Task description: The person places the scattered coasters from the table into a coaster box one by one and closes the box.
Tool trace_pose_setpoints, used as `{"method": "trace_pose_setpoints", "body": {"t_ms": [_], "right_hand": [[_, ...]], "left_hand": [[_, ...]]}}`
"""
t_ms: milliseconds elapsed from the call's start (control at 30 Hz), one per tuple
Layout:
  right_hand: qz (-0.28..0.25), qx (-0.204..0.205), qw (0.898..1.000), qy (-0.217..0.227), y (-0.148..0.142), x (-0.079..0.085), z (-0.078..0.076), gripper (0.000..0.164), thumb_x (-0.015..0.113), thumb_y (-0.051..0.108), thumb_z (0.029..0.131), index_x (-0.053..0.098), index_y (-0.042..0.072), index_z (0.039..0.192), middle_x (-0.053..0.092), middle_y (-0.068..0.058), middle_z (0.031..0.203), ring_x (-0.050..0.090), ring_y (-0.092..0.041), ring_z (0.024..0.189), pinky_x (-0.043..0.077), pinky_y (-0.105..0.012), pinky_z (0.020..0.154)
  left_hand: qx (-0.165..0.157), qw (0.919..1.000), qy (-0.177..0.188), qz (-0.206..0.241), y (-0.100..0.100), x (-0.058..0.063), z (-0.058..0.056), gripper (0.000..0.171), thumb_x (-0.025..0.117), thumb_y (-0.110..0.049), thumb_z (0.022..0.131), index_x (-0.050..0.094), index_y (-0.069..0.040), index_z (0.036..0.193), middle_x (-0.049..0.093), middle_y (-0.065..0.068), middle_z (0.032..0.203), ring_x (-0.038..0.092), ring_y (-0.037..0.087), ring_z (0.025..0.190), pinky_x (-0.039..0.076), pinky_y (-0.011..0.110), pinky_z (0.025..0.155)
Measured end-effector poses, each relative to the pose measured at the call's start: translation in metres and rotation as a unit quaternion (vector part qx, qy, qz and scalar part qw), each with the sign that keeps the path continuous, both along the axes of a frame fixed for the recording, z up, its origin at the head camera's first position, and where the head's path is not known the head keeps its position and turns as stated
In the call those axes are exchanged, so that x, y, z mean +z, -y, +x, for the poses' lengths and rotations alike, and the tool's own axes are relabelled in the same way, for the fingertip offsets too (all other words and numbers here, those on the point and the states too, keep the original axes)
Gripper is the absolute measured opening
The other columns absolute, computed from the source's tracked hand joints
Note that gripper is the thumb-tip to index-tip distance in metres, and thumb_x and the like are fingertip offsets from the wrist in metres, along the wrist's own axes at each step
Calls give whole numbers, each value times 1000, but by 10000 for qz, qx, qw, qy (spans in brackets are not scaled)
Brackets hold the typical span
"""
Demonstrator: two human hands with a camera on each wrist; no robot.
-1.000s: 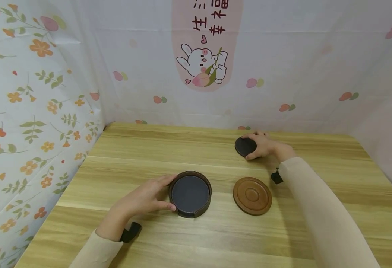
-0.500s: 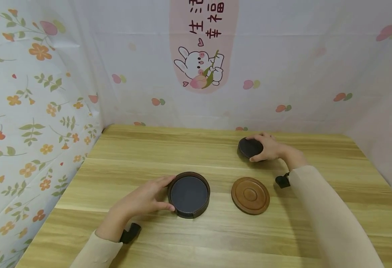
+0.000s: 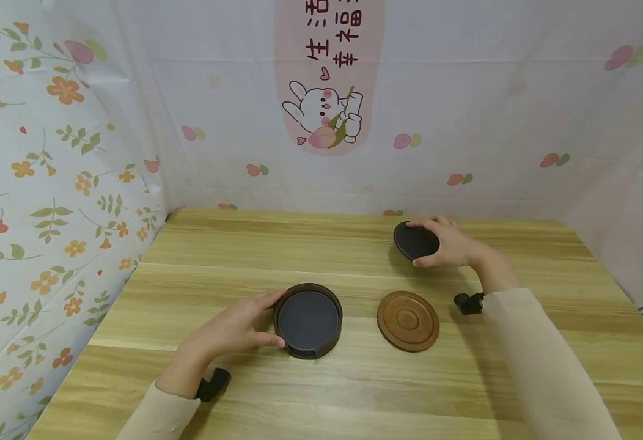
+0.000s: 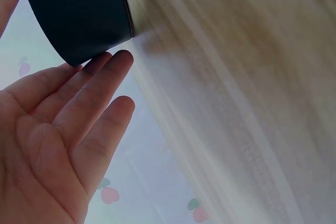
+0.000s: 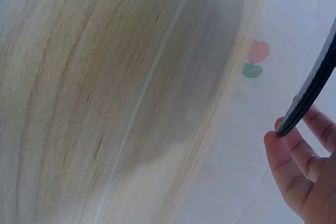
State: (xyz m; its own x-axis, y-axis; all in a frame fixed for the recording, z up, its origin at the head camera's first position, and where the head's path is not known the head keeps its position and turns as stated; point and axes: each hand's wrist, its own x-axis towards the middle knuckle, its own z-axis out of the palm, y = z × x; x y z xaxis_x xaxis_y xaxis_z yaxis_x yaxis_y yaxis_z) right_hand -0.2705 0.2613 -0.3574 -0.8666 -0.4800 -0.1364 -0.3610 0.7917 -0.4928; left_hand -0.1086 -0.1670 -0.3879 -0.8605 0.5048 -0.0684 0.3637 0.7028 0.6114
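My right hand (image 3: 450, 244) pinches a round black coaster (image 3: 414, 241) by its edge, thumb at the near side and fingers at the far side. The coaster is tilted and raised off the table; the right wrist view shows its thin dark edge (image 5: 310, 95) at the fingertips. Farther left, my left hand (image 3: 239, 324) holds the left side of a round dark coaster holder (image 3: 329, 347) between thumb and fingers. A black stitched coaster (image 3: 308, 321) lies inside that holder. In the left wrist view, fingertips (image 4: 123, 59) touch the holder's dark wall (image 4: 79, 14).
A brown ridged round coaster (image 3: 407, 321) lies flat on the wooden table (image 3: 354, 391), right of the holder. Patterned white cloth (image 3: 217, 91) hangs behind the table and along its left side. Black straps with small devices (image 3: 470, 304) sit at both wrists.
My right hand has lifted the black coaster off the table, tilting it and shifting slightly right. The left hand stays at the holder. The head view has shifted a little.
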Motion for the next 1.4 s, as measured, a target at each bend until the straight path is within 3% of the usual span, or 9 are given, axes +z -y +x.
{"method": "trace_pose_setpoints", "body": {"t_ms": [267, 967, 1400], "right_hand": [[-81, 25, 9999, -104, 3, 2, 14, 85, 83, 38, 78, 41, 19, 150, 26, -25, 151, 23, -48, 132, 39, -70, 92], [-310, 275, 9986, -317, 23, -3, 49, 82, 84, 36, 77, 44, 23, 148, 28, -24, 152, 24, -47, 134, 43, -67, 91], [-436, 484, 9973, -327, 46, -9, 56, 85, 86, 33, 73, 45, 28, 147, 32, -17, 150, 28, -39, 133, 45, -59, 94]], "left_hand": [[78, 9996, 229, 136, 1, 0, 2, 94, 81, -43, 79, 36, -9, 154, 45, 13, 154, 45, 32, 140, 38, 55, 114], [12, 9997, 162, 170, 1, -6, 1, 93, 81, -43, 78, 38, -7, 153, 47, 13, 153, 47, 32, 140, 38, 53, 115], [82, 9997, 162, 156, 2, -4, -1, 95, 80, -44, 79, 35, -8, 154, 45, 12, 154, 46, 32, 140, 38, 54, 115]]}}
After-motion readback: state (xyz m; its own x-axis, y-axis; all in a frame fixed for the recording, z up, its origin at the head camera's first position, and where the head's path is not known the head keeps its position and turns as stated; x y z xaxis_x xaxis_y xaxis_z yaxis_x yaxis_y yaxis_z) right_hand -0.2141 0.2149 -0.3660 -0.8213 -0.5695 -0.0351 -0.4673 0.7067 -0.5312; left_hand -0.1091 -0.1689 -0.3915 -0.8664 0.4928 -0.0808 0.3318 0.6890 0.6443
